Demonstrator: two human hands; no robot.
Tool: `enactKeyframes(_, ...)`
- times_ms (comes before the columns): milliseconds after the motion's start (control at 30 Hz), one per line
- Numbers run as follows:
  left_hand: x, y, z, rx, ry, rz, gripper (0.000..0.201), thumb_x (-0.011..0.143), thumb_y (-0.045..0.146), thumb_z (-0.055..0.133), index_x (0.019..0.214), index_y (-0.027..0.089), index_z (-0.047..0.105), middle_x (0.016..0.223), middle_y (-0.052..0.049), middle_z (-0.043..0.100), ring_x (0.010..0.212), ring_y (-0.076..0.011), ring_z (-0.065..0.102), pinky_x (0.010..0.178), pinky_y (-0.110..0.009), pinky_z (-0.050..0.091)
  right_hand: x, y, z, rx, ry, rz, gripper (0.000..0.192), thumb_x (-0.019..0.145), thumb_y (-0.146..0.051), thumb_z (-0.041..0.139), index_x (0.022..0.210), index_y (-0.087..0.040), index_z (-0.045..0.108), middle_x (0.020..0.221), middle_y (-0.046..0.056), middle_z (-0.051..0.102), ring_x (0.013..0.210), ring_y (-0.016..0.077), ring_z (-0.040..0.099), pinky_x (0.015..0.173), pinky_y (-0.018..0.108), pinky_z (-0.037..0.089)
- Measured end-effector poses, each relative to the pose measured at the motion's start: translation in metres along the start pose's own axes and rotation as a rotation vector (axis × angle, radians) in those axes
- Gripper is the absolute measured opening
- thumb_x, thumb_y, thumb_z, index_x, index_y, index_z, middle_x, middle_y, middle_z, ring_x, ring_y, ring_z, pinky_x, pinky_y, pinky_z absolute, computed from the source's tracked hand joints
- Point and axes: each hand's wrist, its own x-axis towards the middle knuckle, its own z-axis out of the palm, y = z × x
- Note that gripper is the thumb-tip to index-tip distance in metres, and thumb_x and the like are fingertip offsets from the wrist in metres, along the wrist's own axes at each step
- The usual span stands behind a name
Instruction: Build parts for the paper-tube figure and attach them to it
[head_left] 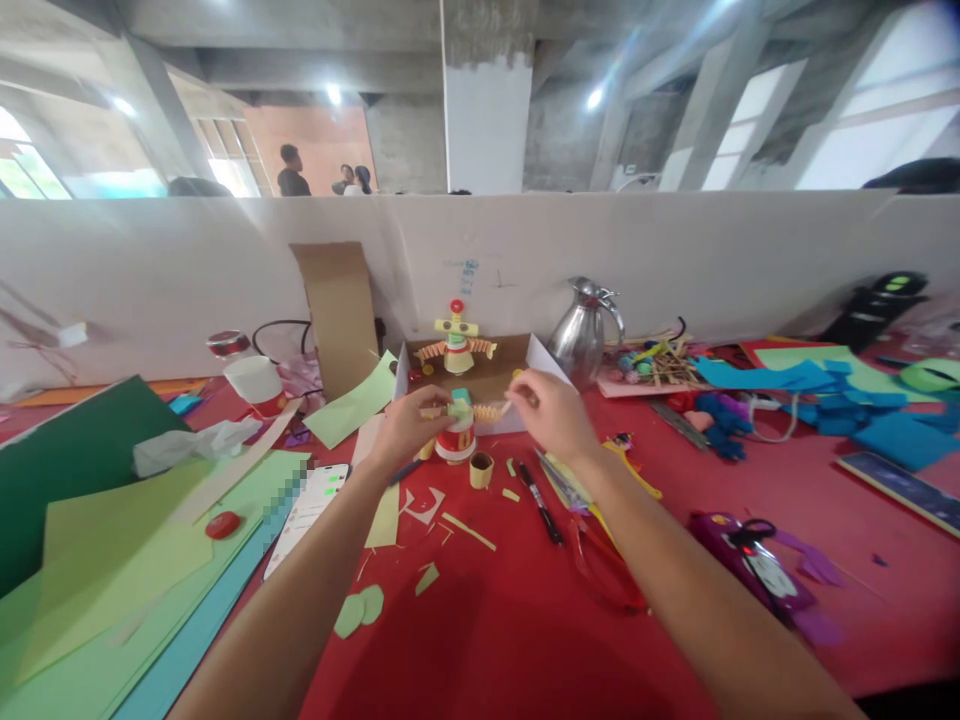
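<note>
Both hands meeting over small red-and-white paper-cup figure [455, 440] on red table [525, 620]. Left hand [409, 425] pinching figure's top; right hand [551, 410] pinching orange accordion-folded paper arm [487, 411], lying horizontally between hands.

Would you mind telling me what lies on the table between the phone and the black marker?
In the head view, between the phone and the black marker lie yellow paper scraps and a small paper ring.

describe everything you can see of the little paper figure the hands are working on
The paper figure stands upright on the red table before an open cardboard box. It has a red-and-white round base, a pale green piece on top and an orange pleated arm to its right. The left hand steadies it; the right hand pinches the arm's end.
</note>
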Motion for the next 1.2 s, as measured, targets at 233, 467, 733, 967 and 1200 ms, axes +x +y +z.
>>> enactKeyframes(233, -0.005, -0.005, -0.001, 0.057, 0.031, -0.01, 0.021, 0.074, 0.038, 0.069, 0.089, 0.025, 0.07, 0.094, -0.002, 0.075, 0.089, -0.0243, 0.069, 0.082, -0.035, 0.051, -0.08, 0.06, -0.051, -0.539, -0.319, 0.532, 0.017, 0.09, -0.018, 0.052, 0.097, -0.016, 0.068, 0.097, 0.014, 0.073, 0.096, 0.0261, 0.067, 0.081, 0.031, 0.043)
enactKeyframes(467, -0.007, -0.006, 0.0, 0.074, 0.069, 0.012, 0.018, 0.076, 0.035, 0.067, 0.091, 0.026, 0.07, 0.098, -0.002, 0.075, 0.092, -0.0239, 0.068, 0.085, -0.035, 0.051, -0.113, 0.108, -0.025, -0.6, -0.374, 0.742, 0.037, 0.079, -0.006, 0.054, 0.116, -0.005, 0.058, 0.102, 0.024, 0.069, 0.097, 0.0324, 0.068, 0.078, 0.037, 0.047)
enactKeyframes(733, -0.009, -0.008, 0.002, -0.033, 0.07, -0.036, 0.021, 0.078, 0.035, 0.066, 0.097, 0.025, 0.068, 0.102, -0.002, 0.074, 0.096, -0.0233, 0.067, 0.087, -0.034, 0.049, -0.106, 0.109, -0.028, -0.641, -0.262, 0.778, 0.045, 0.075, -0.014, 0.066, 0.117, -0.002, 0.056, 0.109, 0.028, 0.064, 0.1, 0.033, 0.066, 0.078, 0.034, 0.05)
enactKeyframes(967, -0.008, -0.007, 0.003, -0.023, 0.059, -0.002, 0.023, 0.079, 0.034, 0.065, 0.1, 0.025, 0.066, 0.106, -0.002, 0.073, 0.099, -0.023, 0.066, 0.091, -0.035, 0.048, -0.091, 0.09, -0.071, -0.53, 0.052, 0.761, 0.031, 0.084, -0.032, 0.059, 0.104, -0.011, 0.067, 0.098, 0.018, 0.07, 0.095, 0.032, 0.066, 0.078, 0.036, 0.05)
enactKeyframes(1200, -0.01, -0.008, 0.003, 0.036, 0.097, 0.049, 0.021, 0.079, 0.032, 0.064, 0.099, 0.026, 0.067, 0.103, -0.002, 0.073, 0.098, -0.0236, 0.066, 0.093, -0.038, 0.048, -0.071, 0.016, -0.061, 0.511, 0.042, 0.548, 0.043, 0.089, -0.058, 0.053, 0.102, -0.019, 0.065, 0.093, 0.011, 0.071, 0.072, 0.0209, 0.067, 0.056, 0.029, 0.052)
